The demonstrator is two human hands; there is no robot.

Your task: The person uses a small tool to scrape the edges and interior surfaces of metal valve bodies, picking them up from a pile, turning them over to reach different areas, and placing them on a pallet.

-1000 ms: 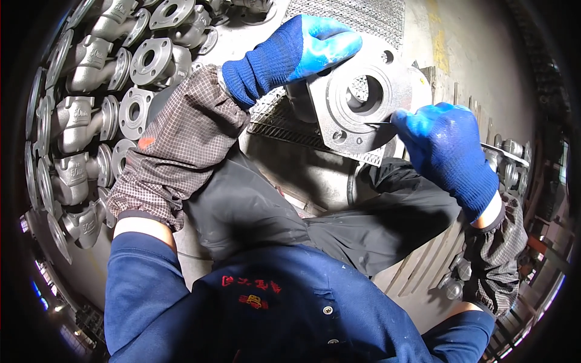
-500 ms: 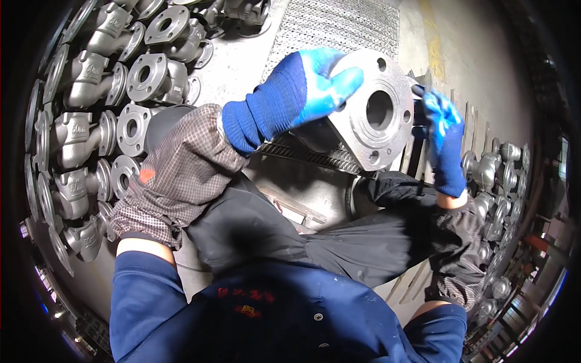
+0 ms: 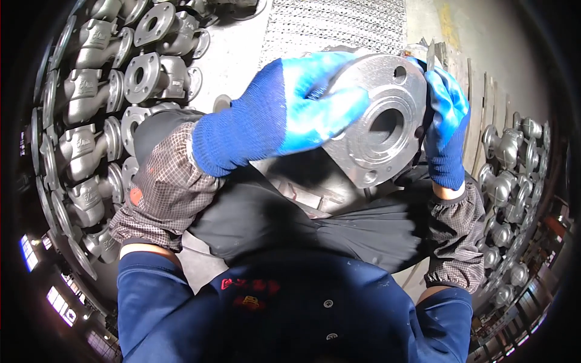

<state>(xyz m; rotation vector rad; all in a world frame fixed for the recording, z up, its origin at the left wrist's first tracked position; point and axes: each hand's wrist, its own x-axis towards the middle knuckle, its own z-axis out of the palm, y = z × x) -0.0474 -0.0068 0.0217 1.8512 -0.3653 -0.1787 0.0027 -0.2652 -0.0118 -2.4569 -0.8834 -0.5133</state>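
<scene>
In front of me is a grey cast-metal valve body [image 3: 403, 91], its flange tilted up toward me. The flange has a round centre bore and bolt holes near its rim. My left hand [image 3: 318, 103], in a blue coated glove, is closed on the flange's left side, thumb across its face and fingers behind. My right hand [image 3: 446, 124], gloved alike, is at the flange's right edge with its fingers curled. A dark strip shows between that hand and the flange; what the fingers hold is hidden. A thin pointed grey metal piece [image 3: 431, 55] rises just above the right hand.
Rows of similar flanged valve bodies [image 3: 85, 91] stand at the left, and more castings [image 3: 505, 148] at the right. A textured metal plate [image 3: 336, 24] lies beyond my hands. Slats [image 3: 484, 115] run along the right side. My dark-trousered legs [image 3: 266, 212] are below the part.
The flange has moved slightly right and nearer, appearing larger. My left hand has shifted with it and its thumb lies further across the face. My right hand has come closer against the flange's edge.
</scene>
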